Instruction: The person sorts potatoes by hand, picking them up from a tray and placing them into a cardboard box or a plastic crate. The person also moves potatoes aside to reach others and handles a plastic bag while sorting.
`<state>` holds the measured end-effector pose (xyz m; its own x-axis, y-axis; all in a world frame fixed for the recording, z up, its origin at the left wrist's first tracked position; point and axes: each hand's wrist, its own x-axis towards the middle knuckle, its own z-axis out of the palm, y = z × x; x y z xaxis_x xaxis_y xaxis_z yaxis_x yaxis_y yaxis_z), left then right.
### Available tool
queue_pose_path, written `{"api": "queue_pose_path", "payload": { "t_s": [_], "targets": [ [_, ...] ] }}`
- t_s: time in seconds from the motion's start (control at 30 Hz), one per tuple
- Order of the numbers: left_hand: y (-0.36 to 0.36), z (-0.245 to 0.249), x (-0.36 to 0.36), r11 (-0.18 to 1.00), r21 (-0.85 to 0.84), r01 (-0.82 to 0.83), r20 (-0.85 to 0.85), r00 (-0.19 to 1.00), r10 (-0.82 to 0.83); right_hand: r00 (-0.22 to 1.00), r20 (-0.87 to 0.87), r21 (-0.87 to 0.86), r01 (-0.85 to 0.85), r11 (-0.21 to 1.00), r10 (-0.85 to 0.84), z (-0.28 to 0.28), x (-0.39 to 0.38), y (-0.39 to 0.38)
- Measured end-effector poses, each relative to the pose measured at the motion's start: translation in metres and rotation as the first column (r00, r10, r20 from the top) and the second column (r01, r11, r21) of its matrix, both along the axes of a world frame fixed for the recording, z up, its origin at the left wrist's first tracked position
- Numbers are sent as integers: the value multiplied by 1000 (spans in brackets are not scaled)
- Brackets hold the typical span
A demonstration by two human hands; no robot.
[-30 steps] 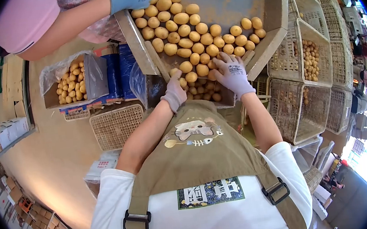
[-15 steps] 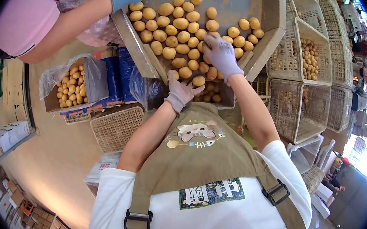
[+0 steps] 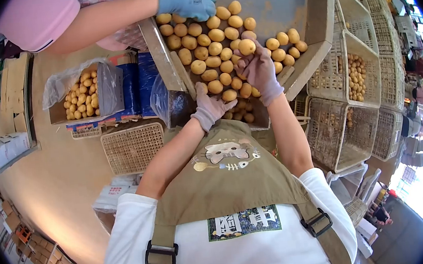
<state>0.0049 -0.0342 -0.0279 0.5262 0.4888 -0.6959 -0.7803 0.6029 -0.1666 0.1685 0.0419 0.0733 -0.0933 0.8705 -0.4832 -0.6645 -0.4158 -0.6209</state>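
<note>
Potatoes (image 3: pixel 215 47) lie spread over the lower part of a metal sorting chute (image 3: pixel 280 3). My right hand (image 3: pixel 260 71), in a pale purple glove, is closed on a potato (image 3: pixel 246 46), lifted over the others with the palm turned up. My left hand (image 3: pixel 209 107), gloved too, rests at the chute's lower mouth with fingers spread, beside a potato (image 3: pixel 229 95) at the lip. Below the mouth, a box (image 3: pixel 260 121) holds more potatoes, partly hidden by my left hand and apron.
A co-worker's blue-gloved hand (image 3: pixel 189 3) reaches over the chute from the left. A lined box of potatoes (image 3: pixel 111 91) stands at left, near an upturned plastic crate (image 3: pixel 134 148). Stacked crates (image 3: pixel 330 125) line the right side, some with potatoes.
My right hand has turned palm up and raised a potato from the pile. The co-worker's blue glove has moved right and down over the potatoes. My left hand stays near the mouth.
</note>
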Motion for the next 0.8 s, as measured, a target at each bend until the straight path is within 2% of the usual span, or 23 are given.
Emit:
{"api": "queue_pose_path", "payload": {
  "t_s": [0.13,0.23,0.33,0.37,0.4,0.43,0.47,0.57,0.7,0.73,0.77,0.8],
  "targets": [
    [0,1,-1,1000,23,14,-2,1000,-14,995,-90,66,-32,997,38,-10,6,-15],
    [-2,1,-1,1000,10,30,-35,999,-29,994,-103,20,39,999,-37,-18,6,-21],
    [-2,0,-2,1000,8,28,-29,999,-27,1000,-6,3,24,1000,-24,-22,10,-22],
    [-1,1,-2,1000,10,23,-24,999,-23,921,389,128,-30,991,-23,-24,8,-25],
    [-1,2,-2,1000,11,18,-19,1000,-18,693,718,218,-128,967,-70,-23,0,-32],
    [-2,3,-2,999,1,33,-63,998,-32,356,921,257,-253,933,-157,-22,-4,-37],
    [-2,5,-1,999,-8,45,-106,993,-46,-51,966,177,-585,791,-254,-12,8,-39],
    [-4,4,-3,991,-38,127,-228,965,-132,-125,982,-185,-563,805,138,-10,26,-43],
    [-11,-28,-3,948,-74,311,-410,857,-313,-397,916,-189,-552,812,-57,-22,-2,-50],
    [-12,-28,-2,940,-45,339,-460,828,-321,-411,911,-273,-656,704,-29,-25,-5,-57],
    [-13,-29,-4,940,83,332,-468,846,-257,-406,905,-242,-736,632,-126,-24,-1,-60],
    [-14,-25,-8,924,210,321,-466,863,-194,-446,893,-313,-715,625,-63,-22,8,-56]
  ]
}}
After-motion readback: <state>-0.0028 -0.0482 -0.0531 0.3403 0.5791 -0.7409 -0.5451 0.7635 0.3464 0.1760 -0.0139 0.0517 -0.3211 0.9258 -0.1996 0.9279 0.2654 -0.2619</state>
